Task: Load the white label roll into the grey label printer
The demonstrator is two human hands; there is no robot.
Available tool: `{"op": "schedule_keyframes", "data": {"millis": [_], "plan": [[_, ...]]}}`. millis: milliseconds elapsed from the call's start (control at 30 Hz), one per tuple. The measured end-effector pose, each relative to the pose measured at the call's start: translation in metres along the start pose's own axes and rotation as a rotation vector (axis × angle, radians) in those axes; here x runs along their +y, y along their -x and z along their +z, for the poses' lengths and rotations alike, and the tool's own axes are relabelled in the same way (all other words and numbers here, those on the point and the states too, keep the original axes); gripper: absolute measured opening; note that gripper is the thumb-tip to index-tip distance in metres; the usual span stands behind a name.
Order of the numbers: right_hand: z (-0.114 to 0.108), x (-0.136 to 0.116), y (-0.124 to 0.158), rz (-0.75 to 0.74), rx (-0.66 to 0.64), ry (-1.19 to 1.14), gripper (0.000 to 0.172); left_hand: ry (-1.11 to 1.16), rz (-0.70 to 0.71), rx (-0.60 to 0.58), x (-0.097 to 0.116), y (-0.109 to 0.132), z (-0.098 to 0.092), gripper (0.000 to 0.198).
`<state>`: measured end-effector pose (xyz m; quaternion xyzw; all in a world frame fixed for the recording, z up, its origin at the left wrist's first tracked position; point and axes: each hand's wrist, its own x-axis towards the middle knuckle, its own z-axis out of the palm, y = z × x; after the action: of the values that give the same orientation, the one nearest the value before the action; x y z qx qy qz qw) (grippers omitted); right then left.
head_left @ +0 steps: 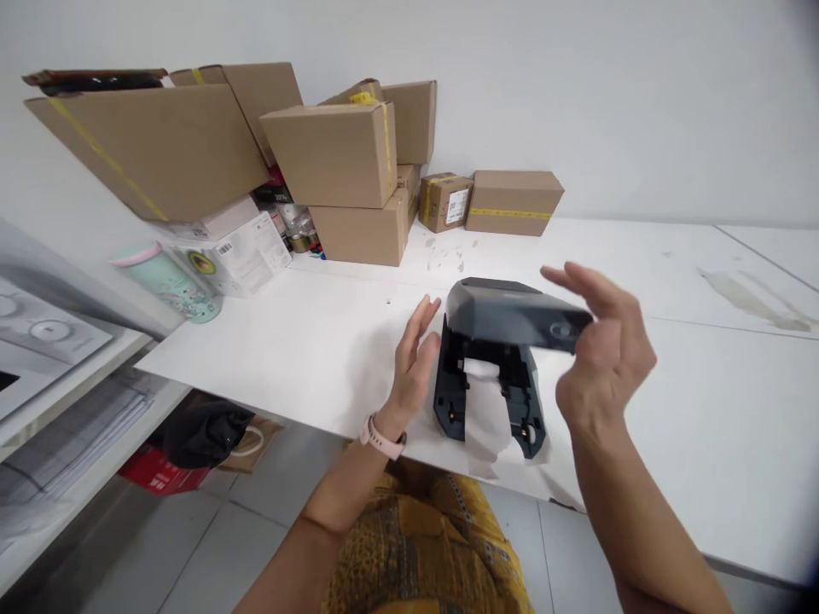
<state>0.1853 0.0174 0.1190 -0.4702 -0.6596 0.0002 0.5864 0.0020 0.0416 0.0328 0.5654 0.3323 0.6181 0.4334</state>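
- Right hand point(607, 354): meets the right end of a dark lid point(505, 315) along the thumb side, with fingers stretched out above it; cannot tell whether gripping the lid or only touching it.
- Left hand point(411, 375): hangs released just left of a dark device point(450, 401), fingers extended and palm turned toward it; carries a pink band point(382, 437) at the wrist.
- Dark device: sits on the white surface point(320, 341) close to the near edge, between both hands and straight in front of the patterned yellow-brown clothing point(426, 554).
- Dark lid: slants over the far part of the open base, slightly blurred, with an oval mark toward the right end.
- Inside the base: shows a white roller-like piece point(481, 368) lying crosswise; from about there, sends a pale paper strip point(487, 418) forward over the front onto the surface.
- Toward the back wall: holds two stacked cartons point(329, 153), then a small labelled box point(444, 205) beside a longer box point(515, 200) with yellow tape.
- Far left: bears a mint tumbler point(172, 281) with a pink rim, standing next to a white box point(246, 260) below a large taped carton point(147, 153).
- Under the surface at left: keeps a black bag point(208, 431) over a red box point(163, 469).
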Motion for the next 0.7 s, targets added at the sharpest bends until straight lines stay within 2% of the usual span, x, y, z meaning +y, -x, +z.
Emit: {"op": "schedule_keyframes", "data": {"millis": [67,133,200,300,400,467,600,633,700], "plan": [[0.013,0.002,-0.026,-0.013,0.075,0.038,0.051,-0.081,-0.123,-0.018,-0.015,-0.017,-0.005,0.066],[0.023,0.008,-0.053,-0.003,0.075,0.023,0.052,-0.141,-0.267,-0.083,-0.03,-0.026,-0.008,0.076],[0.03,0.02,-0.082,0.029,0.038,-0.01,0.055,-0.118,-0.348,-0.181,-0.043,-0.027,-0.01,0.084],[0.038,0.042,-0.121,0.105,-0.067,-0.037,0.065,-0.022,-0.36,-0.284,-0.051,-0.024,-0.01,0.092],[0.045,0.055,-0.146,0.181,-0.156,-0.014,0.072,0.006,-0.339,-0.287,-0.051,-0.021,-0.009,0.092],[0.045,0.053,-0.146,0.161,-0.136,0.062,0.068,0.006,-0.333,-0.285,-0.05,-0.021,-0.009,0.093],[0.034,0.04,-0.107,-0.171,0.001,0.197,0.041,-0.035,-0.357,-0.246,-0.053,-0.02,-0.008,0.101],[0.031,0.039,-0.093,-0.239,-0.034,0.215,0.035,-0.061,-0.366,-0.229,-0.053,-0.019,-0.008,0.101],[0.024,0.044,-0.066,-0.292,-0.278,0.251,0.033,-0.115,-0.362,-0.198,-0.053,-0.018,-0.007,0.1]]}}
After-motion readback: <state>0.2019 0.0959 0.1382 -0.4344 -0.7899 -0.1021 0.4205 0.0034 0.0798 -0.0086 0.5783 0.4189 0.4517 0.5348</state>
